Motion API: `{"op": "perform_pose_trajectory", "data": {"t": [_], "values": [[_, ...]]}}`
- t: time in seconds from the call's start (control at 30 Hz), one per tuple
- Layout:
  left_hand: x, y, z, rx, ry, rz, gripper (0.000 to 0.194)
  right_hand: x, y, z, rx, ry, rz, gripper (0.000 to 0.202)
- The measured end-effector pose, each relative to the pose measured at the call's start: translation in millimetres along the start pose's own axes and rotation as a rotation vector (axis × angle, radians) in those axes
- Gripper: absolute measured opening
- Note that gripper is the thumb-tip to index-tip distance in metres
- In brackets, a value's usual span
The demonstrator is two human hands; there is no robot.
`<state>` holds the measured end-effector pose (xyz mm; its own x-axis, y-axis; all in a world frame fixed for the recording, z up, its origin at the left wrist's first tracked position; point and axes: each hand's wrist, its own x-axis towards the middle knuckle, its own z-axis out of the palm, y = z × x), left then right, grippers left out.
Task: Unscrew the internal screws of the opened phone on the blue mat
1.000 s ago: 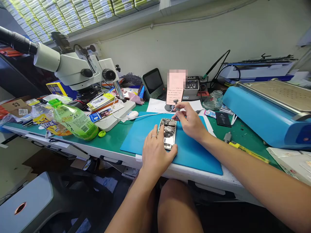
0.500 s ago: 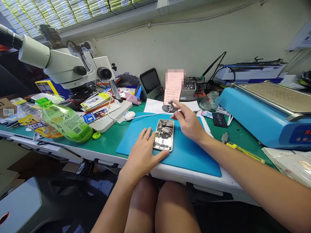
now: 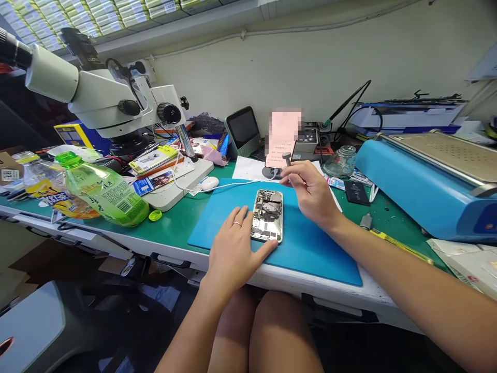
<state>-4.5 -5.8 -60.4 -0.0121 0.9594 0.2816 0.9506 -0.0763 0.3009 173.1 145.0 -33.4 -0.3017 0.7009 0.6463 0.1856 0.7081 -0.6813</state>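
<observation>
An opened phone (image 3: 267,216) with its inner parts bare lies on the blue mat (image 3: 310,254). My left hand (image 3: 235,246) rests flat at the phone's left side, fingers stretched and apart, the thumb against its bottom edge. Above and right of the phone's far end, my right hand (image 3: 310,191) pinches what looks like a small dark screwdriver (image 3: 287,158). Its wide round cap points up; the lower end is hidden by the fingers. The tool is apart from the phone.
A second phone (image 3: 280,147) on a stand, with a white cable, faces me. Left stand a microscope (image 3: 104,103), a green bottle (image 3: 106,194) and a green cap (image 3: 155,215). Right are a glass jar (image 3: 344,161), a blue heating machine (image 3: 419,197) and a yellow tool (image 3: 402,246).
My view has shifted slightly, moving the phone and both hands a little right in the picture. The tool in my right hand now stands more upright. My left hand stays at the phone.
</observation>
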Motion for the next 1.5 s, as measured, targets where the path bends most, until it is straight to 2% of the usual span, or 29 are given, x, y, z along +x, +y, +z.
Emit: {"op": "perform_pose_trajectory", "data": {"t": [0.07, 0.2, 0.27, 0.4, 0.47, 0.53, 0.6, 0.63, 0.73, 0.8, 0.87, 0.93, 1.0, 1.07, 1.2, 1.23, 1.37, 1.5], "values": [[0.0, -0.3, 0.3, 0.007, 0.002, 0.009, 0.075, -0.1, 2.0, 0.5, -0.002, -0.007, 0.017, 0.022], [0.2, -1.0, -0.1, 0.018, 0.003, 0.017, 0.077, -1.7, 4.0, 3.8, -0.013, -0.035, 0.053, 0.053], [0.2, -1.3, -0.4, 0.022, 0.006, 0.016, 0.077, -2.1, 2.5, 3.7, -0.024, -0.035, 0.054, 0.052], [-0.4, -1.5, 0.0, 0.026, 0.012, 0.013, 0.075, -1.9, -3.2, 0.1, -0.030, -0.024, 0.029, 0.029], [-0.9, -1.7, 0.6, 0.028, 0.018, 0.014, 0.074, -2.1, -5.3, -0.7, -0.025, -0.015, 0.020, 0.026], [-1.5, -2.3, 1.1, 0.030, 0.022, 0.021, 0.073, -2.6, -6.1, 0.1, -0.016, -0.013, 0.027, 0.036], [-2.0, -3.1, 1.5, 0.029, 0.028, 0.036, 0.064, -3.1, -5.8, 1.6, -0.007, -0.024, 0.034, 0.051], [-2.2, -3.5, 1.7, 0.029, 0.030, 0.045, 0.058, -3.2, -5.6, 2.2, -0.006, -0.033, 0.034, 0.052], [-2.4, -4.1, 2.2, 0.027, 0.041, 0.056, 0.052, -3.2, -5.6, 2.2, -0.005, -0.041, 0.019, 0.033], [-1.9, -4.0, 2.8, 0.027, 0.050, 0.045, 0.051, -3.1, -6.5, 1.5, 0.000, -0.033, 0.012, 0.028], [-1.0, -3.7, 3.6, 0.027, 0.061, 0.030, 0.051, -3.4, -7.4, 1.6, 0.006, -0.025, 0.022, 0.035], [0.1, -3.3, 4.5, 0.025, 0.070, 0.023, 0.050, -3.6, -7.7, 2.8, 0.008, -0.025, 0.075, 0.051], [0.9, -2.9, 5.2, 0.023, 0.077, 0.023, 0.050, -3.1, -7.0, 4.3, 0.003, -0.021, 0.138, 0.058], [1.1, -2.3, 5.7, 0.022, 0.084, 0.026, 0.050, -1.4, -5.2, 4.8, -0.004, -0.006, 0.178, 0.054], [-0.5, -1.8, 6.9, 0.025, 0.100, 0.030, 0.050, 4.7, -2.8, 0.7, 0.005, 0.044, 0.232, 0.027], [-1.0, -2.0, 7.5, 0.027, 0.102, 0.031, 0.050, 6.1, -3.5, -0.9, 0.019, 0.043, 0.250, 0.026], [-2.1, -3.2, 9.8, 0.033, 0.099, 0.031, 0.049, 8.7, -11.6, -5.1, 0.077, -0.029, 0.290, 0.065], [-1.8, -3.1, 10.9, 0.038, 0.094, 0.036, 0.050, 7.7, -21.3, -5.9, 0.035, -0.009, 0.290, 0.070]]}}
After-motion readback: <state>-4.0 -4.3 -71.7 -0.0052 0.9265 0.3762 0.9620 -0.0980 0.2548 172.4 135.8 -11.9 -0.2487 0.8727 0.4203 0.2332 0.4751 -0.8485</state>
